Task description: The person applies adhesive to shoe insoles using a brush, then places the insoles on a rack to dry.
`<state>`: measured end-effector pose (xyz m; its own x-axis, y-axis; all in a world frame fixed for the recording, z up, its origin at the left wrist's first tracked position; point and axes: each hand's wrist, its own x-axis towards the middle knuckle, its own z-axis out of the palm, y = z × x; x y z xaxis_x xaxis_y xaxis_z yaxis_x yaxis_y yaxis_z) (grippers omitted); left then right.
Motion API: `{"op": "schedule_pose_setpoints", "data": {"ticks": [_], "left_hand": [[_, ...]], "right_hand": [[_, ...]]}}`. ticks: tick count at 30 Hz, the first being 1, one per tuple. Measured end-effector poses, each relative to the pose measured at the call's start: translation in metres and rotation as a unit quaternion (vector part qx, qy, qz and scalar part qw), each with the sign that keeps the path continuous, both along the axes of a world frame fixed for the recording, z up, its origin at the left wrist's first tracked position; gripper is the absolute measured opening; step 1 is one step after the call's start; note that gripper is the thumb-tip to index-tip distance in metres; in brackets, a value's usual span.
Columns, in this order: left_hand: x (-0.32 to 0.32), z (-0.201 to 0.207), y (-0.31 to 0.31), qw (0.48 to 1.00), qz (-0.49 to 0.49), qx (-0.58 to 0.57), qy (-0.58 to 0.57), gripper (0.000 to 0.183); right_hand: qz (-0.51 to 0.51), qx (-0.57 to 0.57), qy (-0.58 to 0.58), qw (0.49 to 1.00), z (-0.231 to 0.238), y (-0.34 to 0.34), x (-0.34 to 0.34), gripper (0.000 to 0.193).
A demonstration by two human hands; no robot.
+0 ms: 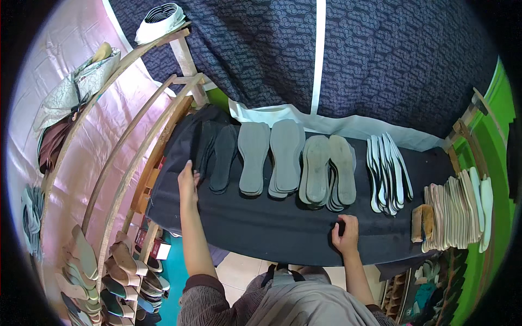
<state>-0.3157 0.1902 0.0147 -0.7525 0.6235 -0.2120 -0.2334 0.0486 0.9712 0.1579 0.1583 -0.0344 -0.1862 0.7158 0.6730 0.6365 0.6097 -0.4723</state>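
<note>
Fingers of left hand [188,182] and right hand [346,233] sit empty, apart from thumbs, near stacked shoe insoles [317,171], likely light, pliable, best gripped mid-waist.

A dark patterned curtain [402,60] hangs near a wooden rack [186,58] (a white coil [159,27] on top).

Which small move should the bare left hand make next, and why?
Probably the bare left hand should take the leftmost flat, black, sole-shaped pieces by their lower end: it is open beside them, with nothing visible in its grasp, while the bare right hand is much farther away.
</note>
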Motion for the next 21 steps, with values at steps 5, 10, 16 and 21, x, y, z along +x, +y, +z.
{"op": "schedule_pose_setpoints", "data": {"ticks": [5, 10, 16, 21], "left_hand": [[0.085, 0.041, -0.041, 0.931, -0.085, 0.255, -0.248, 0.045], [0.152, 0.033, -0.073, 0.822, -0.21, 0.349, -0.397, 0.05], [0.236, 0.02, -0.096, 0.851, -0.385, 0.304, -0.19, 0.049], [0.286, 0.01, -0.102, 0.754, -0.424, 0.216, 0.452, 0.054]], "right_hand": [[-0.007, -0.01, 0.02, 1.0, 0.001, -0.001, 0.001, 0.028], [-0.011, 0.013, 0.045, 0.999, -0.002, -0.004, 0.006, 0.028], [0.154, -0.191, 0.29, 0.925, 0.044, -0.029, -0.013, 0.049], [0.286, -0.292, 0.482, 0.775, 0.091, -0.04, -0.029, 0.061]]}}
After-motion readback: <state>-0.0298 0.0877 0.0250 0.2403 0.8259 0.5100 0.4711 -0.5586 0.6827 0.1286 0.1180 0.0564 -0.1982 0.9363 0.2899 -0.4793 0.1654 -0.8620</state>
